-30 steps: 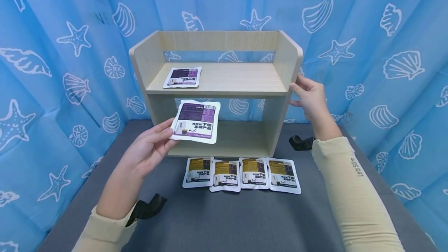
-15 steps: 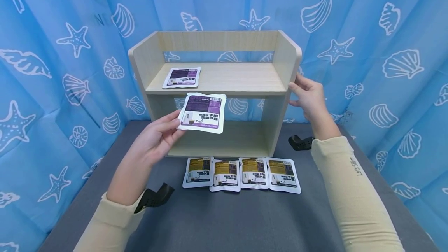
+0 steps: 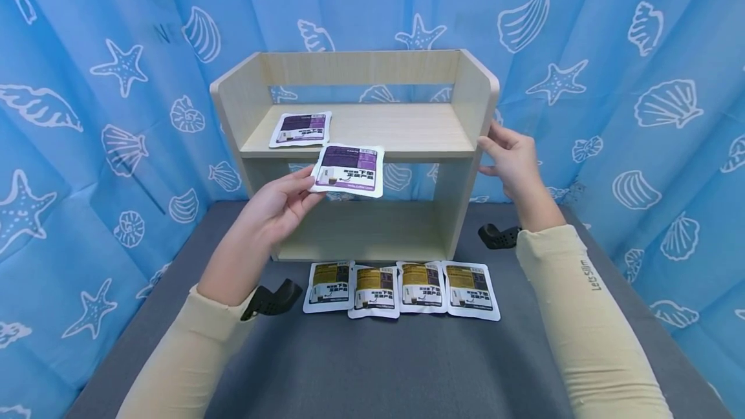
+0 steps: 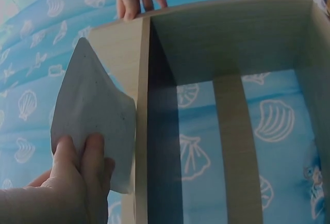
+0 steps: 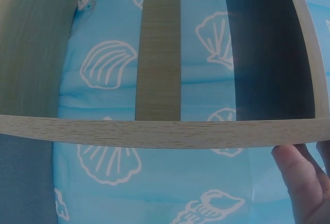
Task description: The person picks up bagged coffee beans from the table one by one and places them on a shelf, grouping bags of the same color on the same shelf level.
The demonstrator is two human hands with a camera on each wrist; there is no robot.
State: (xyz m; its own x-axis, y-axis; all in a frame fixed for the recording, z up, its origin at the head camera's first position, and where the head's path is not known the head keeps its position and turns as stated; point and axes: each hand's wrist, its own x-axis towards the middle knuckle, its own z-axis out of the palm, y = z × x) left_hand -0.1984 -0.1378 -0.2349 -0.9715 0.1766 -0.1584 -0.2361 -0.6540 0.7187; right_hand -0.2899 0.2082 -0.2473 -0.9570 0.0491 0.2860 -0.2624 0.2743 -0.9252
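A white pouch with a purple label [image 3: 349, 170] is pinched at its left edge by my left hand [image 3: 279, 209], thumb on top and fingers beneath. In the head view it overlaps the front edge of the wooden shelf's upper board [image 3: 401, 128]. The left wrist view shows the pouch's plain underside [image 4: 95, 97] close to that board. A matching purple pouch [image 3: 301, 129] lies at the left end of the upper board. My right hand [image 3: 515, 160] rests against the outside of the shelf's right side panel, with the thumb [image 5: 294, 175] at its front edge.
Several pouches with yellow-brown labels [image 3: 374, 291] lie in a row on the grey table [image 3: 378, 367], just in front of the shelf. The lower compartment [image 3: 378, 228] has an open front. A blue shell-patterned curtain [image 3: 582, 37] hangs behind and at both sides.
My left hand has moved up and to the right with the purple pouch, from in front of the lower compartment to the upper board's front edge. The right hand stays at the side panel.
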